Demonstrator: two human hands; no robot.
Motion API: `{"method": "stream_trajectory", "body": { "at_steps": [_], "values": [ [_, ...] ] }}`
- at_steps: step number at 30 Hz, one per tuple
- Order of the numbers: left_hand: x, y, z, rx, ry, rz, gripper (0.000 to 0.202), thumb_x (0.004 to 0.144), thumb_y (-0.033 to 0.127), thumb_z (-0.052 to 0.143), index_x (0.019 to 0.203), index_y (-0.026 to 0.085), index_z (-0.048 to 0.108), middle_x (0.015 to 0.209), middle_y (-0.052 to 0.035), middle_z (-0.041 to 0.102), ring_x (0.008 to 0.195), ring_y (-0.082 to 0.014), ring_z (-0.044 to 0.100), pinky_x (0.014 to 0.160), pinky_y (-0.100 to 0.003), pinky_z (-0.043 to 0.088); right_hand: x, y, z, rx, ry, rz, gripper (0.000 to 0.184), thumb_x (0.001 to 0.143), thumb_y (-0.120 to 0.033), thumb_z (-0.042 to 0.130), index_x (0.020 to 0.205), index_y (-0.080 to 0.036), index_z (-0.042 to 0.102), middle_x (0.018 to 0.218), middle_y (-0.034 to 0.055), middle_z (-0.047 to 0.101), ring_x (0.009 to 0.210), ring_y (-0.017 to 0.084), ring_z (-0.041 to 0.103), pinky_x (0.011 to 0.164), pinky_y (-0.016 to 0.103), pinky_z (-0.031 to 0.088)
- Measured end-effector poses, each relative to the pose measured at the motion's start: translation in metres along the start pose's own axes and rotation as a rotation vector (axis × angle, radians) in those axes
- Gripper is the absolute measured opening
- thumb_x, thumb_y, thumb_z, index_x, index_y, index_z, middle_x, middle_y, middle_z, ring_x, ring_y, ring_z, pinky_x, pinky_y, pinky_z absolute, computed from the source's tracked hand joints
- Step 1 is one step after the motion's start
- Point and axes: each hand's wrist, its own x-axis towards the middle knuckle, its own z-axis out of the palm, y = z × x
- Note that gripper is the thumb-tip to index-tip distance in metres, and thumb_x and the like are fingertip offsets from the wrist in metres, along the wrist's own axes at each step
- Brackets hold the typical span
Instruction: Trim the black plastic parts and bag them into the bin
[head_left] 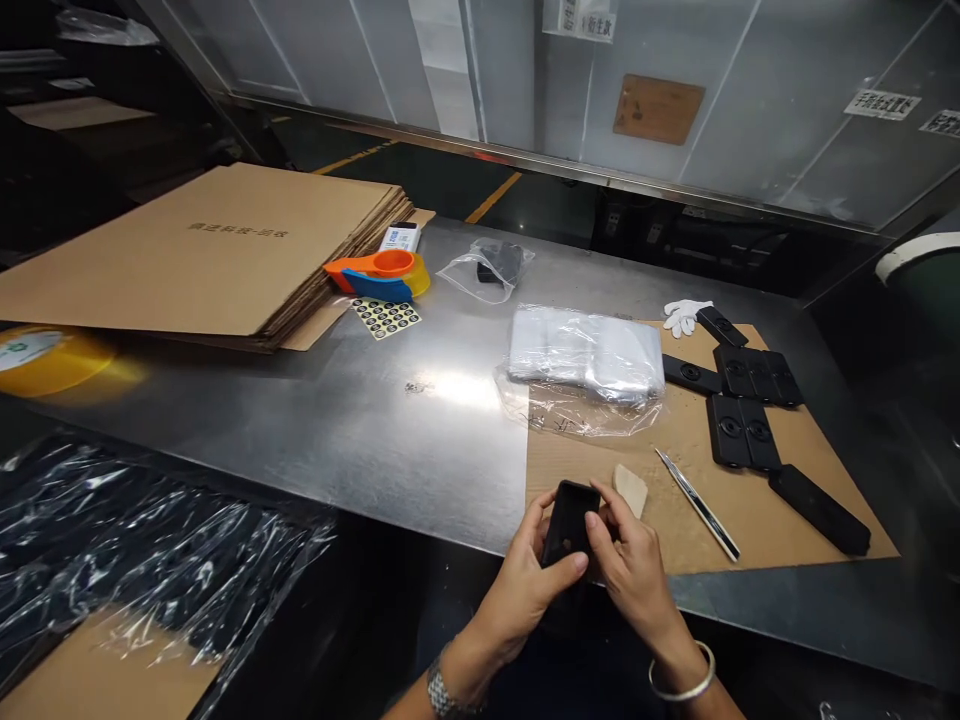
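Both my hands hold one small black plastic part (568,522) at the near edge of the steel table (375,420). My left hand (525,585) grips its left side with the thumb across the front. My right hand (634,570) holds its right side, fingers on the top edge. Just beyond the part, on a brown cardboard sheet (757,520), lie a beige wedge-shaped piece (631,488) and metal tweezers (697,503). Several more black parts (742,430) lie on the sheet to the right.
A stack of clear plastic bags (585,355) lies mid-table, with a bagged black part (491,265) behind it. A tape dispenser (379,275), sticker sheet (386,317) and flat cardboard stack (217,245) sit left. A white glove (684,316) lies far right. Plastic film (135,540) covers the lower left.
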Motion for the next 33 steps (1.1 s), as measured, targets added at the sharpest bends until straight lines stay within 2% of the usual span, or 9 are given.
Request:
{"method": "stream_trajectory", "body": {
  "at_steps": [3, 7, 11, 14, 19, 22, 26, 30, 33],
  "values": [
    [-0.004, 0.002, 0.003, -0.110, 0.008, -0.144, 0.055, 0.070, 0.022, 0.070, 0.119, 0.021, 0.044, 0.095, -0.0065, 0.066, 0.082, -0.0156, 0.060, 0.073, -0.024, 0.044, 0.004, 0.018, -0.018, -0.117, 0.117, 0.011, 0.038, 0.093, -0.035, 0.036, 0.118, -0.014, 0.055, 0.086, 0.0074, 0.066, 0.068, 0.015, 0.061, 0.061, 0.025, 0.049],
    [-0.008, 0.006, 0.003, -0.151, 0.074, -0.206, 0.056, 0.070, 0.021, 0.069, 0.119, 0.023, 0.043, 0.084, -0.0032, 0.065, 0.065, -0.0114, 0.057, 0.059, -0.020, 0.043, 0.010, 0.066, -0.057, -0.672, 0.386, 0.030, 0.040, 0.091, -0.037, 0.036, 0.114, -0.011, 0.056, 0.096, 0.0140, 0.062, 0.087, 0.025, 0.055, 0.075, 0.039, 0.046],
    [-0.008, 0.006, 0.003, -0.285, 0.054, -0.206, 0.052, 0.072, 0.024, 0.069, 0.118, 0.024, 0.046, 0.081, -0.0028, 0.064, 0.071, -0.0158, 0.062, 0.070, -0.028, 0.048, 0.011, 0.101, -0.077, -0.816, 0.357, 0.083, 0.030, 0.085, -0.032, 0.044, 0.098, -0.012, 0.061, 0.081, 0.0135, 0.056, 0.079, 0.027, 0.049, 0.071, 0.043, 0.041],
    [-0.005, 0.005, 0.002, -0.420, 0.028, -0.260, 0.035, 0.080, 0.041, 0.057, 0.104, 0.016, 0.056, 0.081, -0.0067, 0.065, 0.071, -0.0183, 0.063, 0.073, -0.033, 0.050, 0.010, 0.105, -0.077, -0.808, 0.324, 0.102, 0.022, 0.084, -0.026, 0.042, 0.087, -0.015, 0.060, 0.073, 0.0091, 0.051, 0.071, 0.024, 0.048, 0.065, 0.038, 0.041],
    [0.005, 0.012, -0.005, -0.608, 0.069, -0.345, 0.056, 0.087, 0.053, 0.037, 0.088, 0.005, 0.065, 0.076, -0.0101, 0.064, 0.066, -0.0145, 0.060, 0.066, -0.025, 0.050, -0.003, 0.071, -0.065, -0.638, 0.252, 0.103, 0.021, 0.089, -0.029, 0.035, 0.093, -0.017, 0.053, 0.081, 0.0078, 0.056, 0.070, 0.019, 0.055, 0.060, 0.029, 0.044],
    [0.010, 0.019, -0.007, -0.627, 0.121, -0.265, 0.056, 0.087, 0.053, 0.035, 0.086, 0.006, 0.066, 0.073, -0.0096, 0.064, 0.067, -0.0148, 0.060, 0.065, -0.025, 0.049, -0.022, 0.029, -0.051, -0.254, 0.014, 0.130, 0.023, 0.092, -0.035, 0.034, 0.104, -0.020, 0.048, 0.070, 0.0006, 0.057, 0.060, 0.014, 0.056, 0.056, 0.023, 0.044],
    [0.013, 0.024, -0.005, -0.604, 0.204, -0.141, 0.057, 0.086, 0.056, 0.036, 0.083, 0.007, 0.066, 0.071, -0.0084, 0.062, 0.062, -0.0127, 0.057, 0.063, -0.023, 0.047, -0.042, -0.022, -0.029, 0.029, -0.356, 0.116, 0.026, 0.094, -0.036, 0.032, 0.079, -0.022, 0.047, 0.059, -0.0028, 0.053, 0.053, 0.011, 0.052, 0.054, 0.020, 0.039],
    [0.012, 0.024, -0.005, -0.585, 0.207, -0.119, 0.062, 0.081, 0.062, 0.037, 0.082, 0.007, 0.065, 0.067, -0.0074, 0.060, 0.059, -0.0115, 0.054, 0.059, -0.021, 0.045, -0.045, -0.044, -0.017, 0.115, -0.624, 0.190, 0.031, 0.095, -0.040, 0.027, 0.076, -0.021, 0.044, 0.051, -0.0049, 0.049, 0.044, 0.009, 0.046, 0.047, 0.019, 0.034],
    [0.010, 0.024, -0.006, -0.573, 0.199, -0.090, 0.063, 0.079, 0.065, 0.039, 0.081, 0.007, 0.065, 0.067, -0.0065, 0.059, 0.058, -0.0110, 0.053, 0.058, -0.021, 0.043, -0.043, -0.049, -0.013, 0.151, -0.671, 0.254, 0.034, 0.094, -0.044, 0.025, 0.077, -0.020, 0.043, 0.044, -0.0068, 0.043, 0.038, 0.007, 0.040, 0.043, 0.018, 0.030]
  ]
}}
